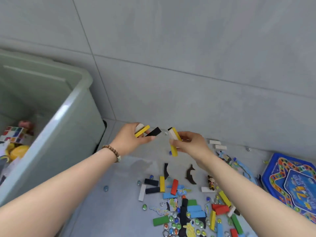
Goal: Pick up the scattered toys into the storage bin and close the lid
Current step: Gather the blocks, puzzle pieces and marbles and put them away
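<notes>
The storage bin stands at my left, pale green and open at the top, close to the grey wall. Inside it I see a cube with many coloured squares, a yellow toy below it, and something pink behind, too blurred to name. The left part of the bin is cut off by the edge of the view, and its near wall hides most of the bottom.

My left hand grips three blocks, white, yellow and black, spread like a fan between thumb and fingers. My right hand pinches a stack of blocks, and one yellow block hangs down under the thumb. How many pieces are in the stack I cannot tell. Both hands are up above the floor, near each other but apart, to the right of the bin.

The other toys lie on the floor under my right arm: coloured blocks in red, green, blue, yellow, black and white, glass marbles, two dark fish-shaped pieces, a small figure. Two white blocks lie near the wall. A blue game board is cut by the right edge, and my arm covers part of the pile.
</notes>
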The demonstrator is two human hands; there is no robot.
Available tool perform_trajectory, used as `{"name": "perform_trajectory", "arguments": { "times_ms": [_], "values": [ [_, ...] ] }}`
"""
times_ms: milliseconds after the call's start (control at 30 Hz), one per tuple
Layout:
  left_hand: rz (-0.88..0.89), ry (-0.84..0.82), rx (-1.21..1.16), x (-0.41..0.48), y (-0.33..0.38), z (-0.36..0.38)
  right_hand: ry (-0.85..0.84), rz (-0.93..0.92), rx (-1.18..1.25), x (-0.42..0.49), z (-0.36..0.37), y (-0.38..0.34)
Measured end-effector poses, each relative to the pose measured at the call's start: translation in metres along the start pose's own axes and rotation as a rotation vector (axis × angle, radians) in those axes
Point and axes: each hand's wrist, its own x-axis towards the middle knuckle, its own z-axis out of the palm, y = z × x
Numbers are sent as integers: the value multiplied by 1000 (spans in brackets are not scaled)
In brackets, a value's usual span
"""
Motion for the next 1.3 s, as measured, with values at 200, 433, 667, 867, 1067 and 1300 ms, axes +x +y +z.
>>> {"name": "perform_trajectory", "arguments": {
  "times_ms": [200, 433, 667, 867, 1067, 1300],
  "values": [
    [13, 240, 1, -70, 34, -149, -233, -121, 70, -49, 68, -127],
    [-142, 474, 6, -175, -42, -268, -497, -212, -59, -91, 233, -191],
    [-380, 267, 103, -222, -123, -298, -491, -343, -672, -94, 327, -165],
    [-265, 390, 270, -212, -104, -301, -436, -636, -985, -92, 284, -176],
    [88, 381, 356, -167, -13, -251, -205, -597, -907, -89, 154, -190],
    [234, 134, 472, -118, 35, -115, -107, -301, -876, -94, 19, -99]
  ]
}}
